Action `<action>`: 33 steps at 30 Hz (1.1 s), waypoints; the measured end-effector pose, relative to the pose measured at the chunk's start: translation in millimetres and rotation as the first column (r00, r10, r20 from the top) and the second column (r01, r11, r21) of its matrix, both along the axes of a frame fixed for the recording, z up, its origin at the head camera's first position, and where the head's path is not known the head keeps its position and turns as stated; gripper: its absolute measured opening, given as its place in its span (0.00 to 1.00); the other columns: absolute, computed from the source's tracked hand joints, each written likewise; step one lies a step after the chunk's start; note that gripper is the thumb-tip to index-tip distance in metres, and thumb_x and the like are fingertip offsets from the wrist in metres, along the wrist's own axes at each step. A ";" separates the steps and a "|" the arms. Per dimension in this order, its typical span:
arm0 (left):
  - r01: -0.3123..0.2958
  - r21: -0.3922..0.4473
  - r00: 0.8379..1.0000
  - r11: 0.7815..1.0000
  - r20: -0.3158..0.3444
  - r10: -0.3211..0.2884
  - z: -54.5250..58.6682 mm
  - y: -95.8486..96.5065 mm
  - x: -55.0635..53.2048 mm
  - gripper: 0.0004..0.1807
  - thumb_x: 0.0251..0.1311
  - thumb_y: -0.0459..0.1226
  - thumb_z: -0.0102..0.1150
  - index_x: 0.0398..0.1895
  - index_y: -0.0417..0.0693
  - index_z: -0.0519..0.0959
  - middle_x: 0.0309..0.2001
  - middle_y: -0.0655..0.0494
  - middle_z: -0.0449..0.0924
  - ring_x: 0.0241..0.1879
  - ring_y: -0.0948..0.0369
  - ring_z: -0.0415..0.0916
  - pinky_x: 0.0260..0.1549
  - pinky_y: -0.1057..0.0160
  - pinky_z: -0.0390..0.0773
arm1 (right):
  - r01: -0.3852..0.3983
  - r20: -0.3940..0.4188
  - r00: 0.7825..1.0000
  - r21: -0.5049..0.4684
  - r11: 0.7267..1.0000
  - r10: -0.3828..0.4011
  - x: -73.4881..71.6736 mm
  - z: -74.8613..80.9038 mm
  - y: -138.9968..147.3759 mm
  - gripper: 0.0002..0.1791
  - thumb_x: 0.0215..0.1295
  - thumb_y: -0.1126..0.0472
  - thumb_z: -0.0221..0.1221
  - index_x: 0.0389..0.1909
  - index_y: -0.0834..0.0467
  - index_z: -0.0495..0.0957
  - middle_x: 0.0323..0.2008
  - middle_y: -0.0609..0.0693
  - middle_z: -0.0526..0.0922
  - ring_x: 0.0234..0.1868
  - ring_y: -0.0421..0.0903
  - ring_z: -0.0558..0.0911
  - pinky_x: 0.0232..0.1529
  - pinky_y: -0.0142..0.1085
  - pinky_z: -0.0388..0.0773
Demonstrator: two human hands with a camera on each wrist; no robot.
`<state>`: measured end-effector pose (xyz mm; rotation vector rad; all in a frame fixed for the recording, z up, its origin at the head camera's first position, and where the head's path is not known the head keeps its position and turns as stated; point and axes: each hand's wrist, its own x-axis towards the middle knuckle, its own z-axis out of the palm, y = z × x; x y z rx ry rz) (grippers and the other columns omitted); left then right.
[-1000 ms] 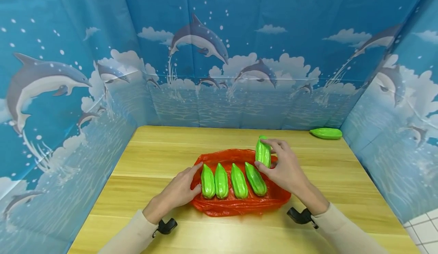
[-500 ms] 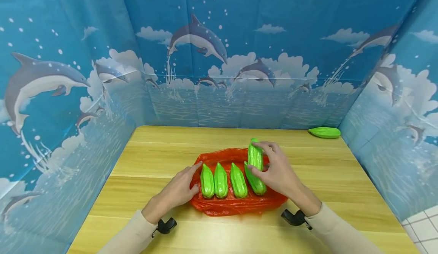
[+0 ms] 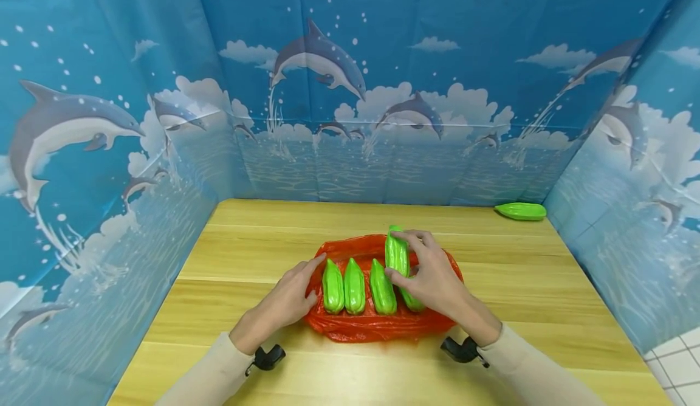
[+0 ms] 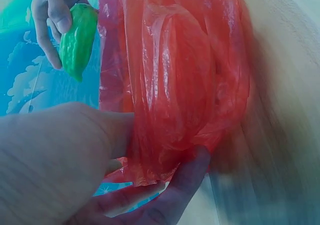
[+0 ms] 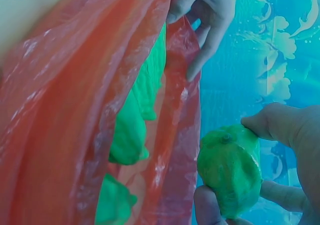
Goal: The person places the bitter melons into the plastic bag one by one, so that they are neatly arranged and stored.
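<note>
A red plastic bag [image 3: 366, 333] lies spread open on the table, with several green bitter melons [image 3: 353, 287] side by side in it. My left hand [image 3: 281, 299] grips the bag's left edge; in the left wrist view the thumb goes behind the plastic [image 4: 175, 80] and the fingers lie on its outer side. Raised over the right part of the bag, another bitter melon [image 3: 396, 254] is held between the thumb and fingers of my right hand [image 3: 434, 278]. It partly hides the rightmost melon below. In the right wrist view the held melon [image 5: 230, 170] is seen end-on, apart from the bag.
One more bitter melon [image 3: 522, 211] lies at the table's back right corner. The wooden table [image 3: 235, 236] is bounded at the back and sides by a blue dolphin-print curtain [image 3: 350, 169].
My right hand has moved left and slightly toward me with the bitter melon, now in front of the rightmost one in the bag. The left hand keeps its place at the bag's edge.
</note>
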<state>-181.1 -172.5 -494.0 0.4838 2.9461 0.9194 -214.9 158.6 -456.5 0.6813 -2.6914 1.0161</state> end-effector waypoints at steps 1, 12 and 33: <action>0.000 0.003 1.000 1.000 -0.001 0.000 0.3 0.4 -0.2 0.45 0.74 0.24 0.70 0.92 0.40 0.65 0.77 0.34 0.81 0.71 0.42 0.85 0.73 0.41 0.88 | -0.003 0.001 1.000 0.001 1.000 0.003 0.0 -0.1 -1.4 0.41 0.74 0.55 0.80 0.84 0.51 0.77 0.78 0.65 0.76 0.47 0.48 0.86 0.39 0.33 0.86; -0.012 -0.003 1.000 1.000 0.002 0.012 3.0 3.0 1.2 0.44 0.75 0.27 0.70 0.92 0.42 0.65 0.79 0.35 0.80 0.73 0.41 0.85 0.74 0.39 0.87 | -0.040 0.023 0.999 0.004 0.999 0.040 1.2 1.0 -16.6 0.42 0.73 0.54 0.80 0.85 0.52 0.76 0.79 0.64 0.75 0.43 0.45 0.87 0.41 0.33 0.88; -0.013 -0.001 1.000 1.000 -0.015 0.013 3.9 4.7 1.7 0.45 0.74 0.27 0.70 0.92 0.42 0.66 0.80 0.34 0.80 0.76 0.38 0.83 0.76 0.37 0.86 | -0.099 0.048 0.994 0.033 0.995 0.097 6.5 -3.2 -37.0 0.42 0.72 0.52 0.81 0.84 0.51 0.78 0.76 0.61 0.78 0.25 0.33 0.74 0.40 0.34 0.80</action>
